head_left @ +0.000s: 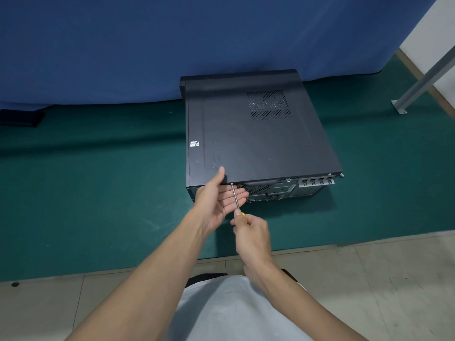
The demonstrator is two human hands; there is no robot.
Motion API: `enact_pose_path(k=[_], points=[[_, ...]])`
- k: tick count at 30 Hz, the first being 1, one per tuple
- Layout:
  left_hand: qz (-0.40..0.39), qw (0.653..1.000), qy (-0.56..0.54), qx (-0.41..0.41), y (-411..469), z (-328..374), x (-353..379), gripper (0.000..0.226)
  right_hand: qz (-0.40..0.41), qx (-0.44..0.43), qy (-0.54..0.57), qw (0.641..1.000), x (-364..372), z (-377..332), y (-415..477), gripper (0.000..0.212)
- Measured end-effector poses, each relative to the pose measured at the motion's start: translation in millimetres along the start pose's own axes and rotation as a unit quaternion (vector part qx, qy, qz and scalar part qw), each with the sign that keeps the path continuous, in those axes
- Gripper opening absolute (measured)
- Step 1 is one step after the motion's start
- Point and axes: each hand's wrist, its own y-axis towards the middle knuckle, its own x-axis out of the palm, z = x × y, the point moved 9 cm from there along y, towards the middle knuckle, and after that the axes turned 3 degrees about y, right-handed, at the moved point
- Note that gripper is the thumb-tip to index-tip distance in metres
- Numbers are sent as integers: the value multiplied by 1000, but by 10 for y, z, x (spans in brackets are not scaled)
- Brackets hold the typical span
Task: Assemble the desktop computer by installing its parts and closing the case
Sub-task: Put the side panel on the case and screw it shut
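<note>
The computer case (258, 134) lies flat on its side on a green mat (98, 193). Its front end is against the mat's far edge and its rear panel faces the near edge. The dark side panel is on, forming the top face, with a perforated vent (268, 104) toward the far right and a small sticker (194, 144) near the left edge. On the rear face, a row of silver slot covers (316, 181) sits at the right end.

A screwdriver (235, 196) has its metal shaft slanting up to the top rear edge of the case, left of middle, with the tip on a screw (232, 184). The right hand (251, 232) is curled round the yellow handle, gripping it just short of the case. The left hand (216, 200) is open, palm up. Its thumb rests on the side panel at the rear edge, and its straight fingers reach along the rear face under the shaft.

A blue curtain (147, 45) hangs along the mat's far edge, with a dark flat object (22, 118) at its foot near the far left corner. A grey metal brace (423, 77) slants down to a foot plate near the far right corner. Pale floor tiles (369, 279) meet the mat's near edge, and the person's white shirt (234, 311) fills the bottom of the view.
</note>
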Motion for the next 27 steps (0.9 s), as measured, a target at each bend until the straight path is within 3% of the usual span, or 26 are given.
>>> enact_pose_path(k=[4, 6, 8, 12, 14, 15, 17, 19, 20, 22, 23, 24, 25, 27], points=[[3, 1000, 15, -21, 18, 13, -4, 53, -18, 48, 107, 993, 73, 60, -18, 37], [0, 999, 21, -24, 14, 12, 4, 51, -52, 90, 209, 972, 141, 98, -23, 36], [-4, 999, 27, -27, 8, 12, -6, 51, -107, 149, 327, 927, 248, 129, -56, 36], [-10, 999, 29, -23, 7, 24, -24, 47, -228, 301, 528, 760, 453, 122, -188, 34], [-9, 999, 32, -22, 6, 25, -21, 46, -239, 314, 544, 740, 460, 120, -209, 30], [-5, 999, 35, -20, 7, 27, -21, 46, -222, 307, 532, 757, 454, 142, -199, 29], [4, 999, 43, -16, 11, 35, -26, 45, -141, 243, 453, 846, 346, 205, -112, 27], [8, 999, 43, -15, 12, 42, -23, 45, -27, 104, 272, 956, 108, 169, -4, 24], [8, 999, 41, -16, 12, 42, -22, 46, 17, 39, 173, 984, 20, 92, 8, 23], [7, 999, 43, -17, 9, 44, -18, 46, 48, -12, 92, 995, -13, 22, 19, 28], [7, 999, 47, -17, 10, 42, -16, 46, 26, 6, 146, 989, 27, 55, 33, 30], [7, 999, 50, -15, 11, 42, -17, 46, -14, 49, 246, 968, 103, 105, 43, 28], [7, 999, 52, -13, 10, 43, -20, 43, -69, 111, 364, 922, 221, 140, 28, 24], [8, 998, 63, -3, -2, 44, -22, 33, -166, 234, 558, 779, 437, 143, -80, 17]])
